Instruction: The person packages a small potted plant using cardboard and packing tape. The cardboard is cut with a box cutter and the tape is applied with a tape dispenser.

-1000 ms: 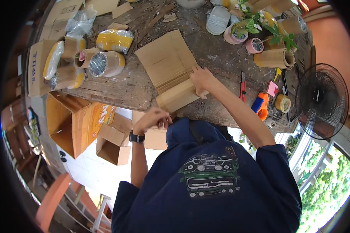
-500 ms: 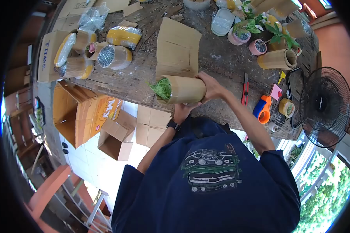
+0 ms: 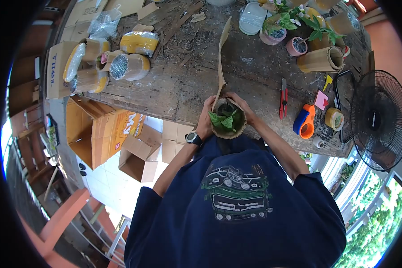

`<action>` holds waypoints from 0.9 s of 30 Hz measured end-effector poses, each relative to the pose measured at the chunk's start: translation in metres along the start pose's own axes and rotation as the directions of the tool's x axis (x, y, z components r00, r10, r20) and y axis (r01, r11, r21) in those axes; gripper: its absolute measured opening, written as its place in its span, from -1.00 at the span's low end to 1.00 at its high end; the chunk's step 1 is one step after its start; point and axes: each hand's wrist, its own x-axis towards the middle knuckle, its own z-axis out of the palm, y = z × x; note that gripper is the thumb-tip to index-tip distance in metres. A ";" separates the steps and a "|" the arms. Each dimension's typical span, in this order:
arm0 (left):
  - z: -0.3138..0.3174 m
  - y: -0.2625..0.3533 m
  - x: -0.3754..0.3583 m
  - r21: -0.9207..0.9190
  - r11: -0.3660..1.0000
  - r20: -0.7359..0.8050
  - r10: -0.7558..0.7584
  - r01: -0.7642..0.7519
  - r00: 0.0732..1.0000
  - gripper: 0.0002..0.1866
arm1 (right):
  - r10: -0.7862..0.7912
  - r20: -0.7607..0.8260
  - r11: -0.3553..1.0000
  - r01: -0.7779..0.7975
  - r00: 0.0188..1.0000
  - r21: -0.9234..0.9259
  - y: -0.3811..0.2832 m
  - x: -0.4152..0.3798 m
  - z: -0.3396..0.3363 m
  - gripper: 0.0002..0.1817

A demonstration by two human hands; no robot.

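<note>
A cardboard tube [image 3: 240,126] stands upright at the front edge of the wooden table, its round opening facing me. Green leaves [image 3: 227,121] show inside it. My left hand [image 3: 205,118], below a wristwatch, wraps the tube's left side. The right side is held by my right hand [image 3: 242,106], its fingers curled round the rim's far side. A long cardboard flap [image 3: 222,58] rises from the tube's far side and is seen nearly edge-on. The base of the tube is hidden.
Wrapped bundles [image 3: 130,67] lie on the table [image 3: 174,94] at the left. To the right are a red cutter [image 3: 283,100], an orange-blue tape dispenser [image 3: 304,121], a tape roll [image 3: 334,119], another cardboard tube [image 3: 321,60], potted plants [image 3: 273,35] and a black fan [image 3: 379,119].
The tube has turned from lying sideways to upright, with its opening toward me. Its flap has swung from flat to edge-on. Both hands have shifted to opposite sides of the tube.
</note>
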 end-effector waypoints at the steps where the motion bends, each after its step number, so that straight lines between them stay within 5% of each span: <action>1: 0.000 -0.004 0.002 -0.002 1.000 0.021 -0.016 0.016 1.000 -0.12 | 0.007 0.003 1.000 -0.007 1.000 -0.004 -0.001 0.001 -0.001 -0.18; 9: -0.014 0.007 0.001 -0.320 0.895 0.189 -0.261 0.311 0.947 -0.27 | -0.036 0.073 0.997 0.041 0.997 -0.063 -0.027 0.008 -0.008 -0.10; 12: -0.033 -0.008 -0.040 -0.677 0.673 0.276 -0.143 0.298 0.950 -0.40 | -0.064 0.117 0.984 0.082 0.991 -0.160 -0.075 0.017 -0.012 -0.02; 15: -0.069 0.031 -0.050 -0.174 0.953 0.185 -0.214 0.247 0.959 -0.31 | -0.065 0.176 0.979 0.097 0.982 -0.180 -0.134 0.031 -0.016 0.11; 18: -0.073 0.060 -0.051 -0.119 0.986 0.022 -0.119 0.120 0.993 -0.23 | -0.004 0.069 0.995 -0.002 0.998 0.099 -0.192 0.040 -0.018 0.16; 19: -0.086 0.108 -0.034 -0.149 0.971 0.080 -0.175 0.186 0.981 -0.23 | 0.044 0.018 0.990 -0.047 0.999 0.132 -0.192 0.042 -0.016 0.11; 22: -0.083 0.112 -0.034 -0.495 0.858 0.015 -0.155 0.142 0.988 -0.20 | -0.178 -0.041 0.983 0.176 0.983 -0.045 -0.210 0.048 -0.021 -0.03; 25: -0.060 0.112 -0.038 -0.826 0.563 -0.101 -0.208 0.034 0.973 -0.11 | -0.292 -0.225 0.935 0.227 0.930 -0.274 -0.234 0.046 -0.012 -0.21; 27: -0.050 0.125 -0.025 -0.920 0.391 -0.165 -0.309 -0.033 0.937 -0.06 | -0.287 -0.335 0.955 0.239 0.898 -0.178 -0.231 0.039 -0.012 -0.27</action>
